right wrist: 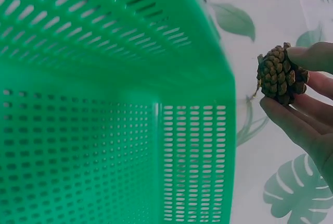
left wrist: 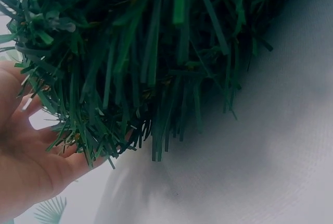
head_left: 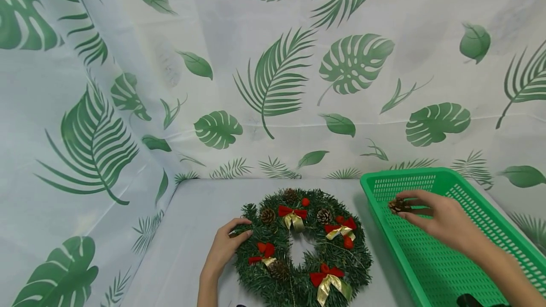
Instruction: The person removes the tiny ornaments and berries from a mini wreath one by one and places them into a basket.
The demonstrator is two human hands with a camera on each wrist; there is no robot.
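A pale cloth printed with green leaves (head_left: 273,75) hangs as a backdrop and wraps round on the left side; palm fronds and broad split leaves are scattered over it; the bench (head_left: 192,231) below carries the same pale covering, with small leaf prints along its far edge; a dark object (head_left: 469,300) sits at the lower right edge of the head view, perhaps a strap, too cropped to tell.
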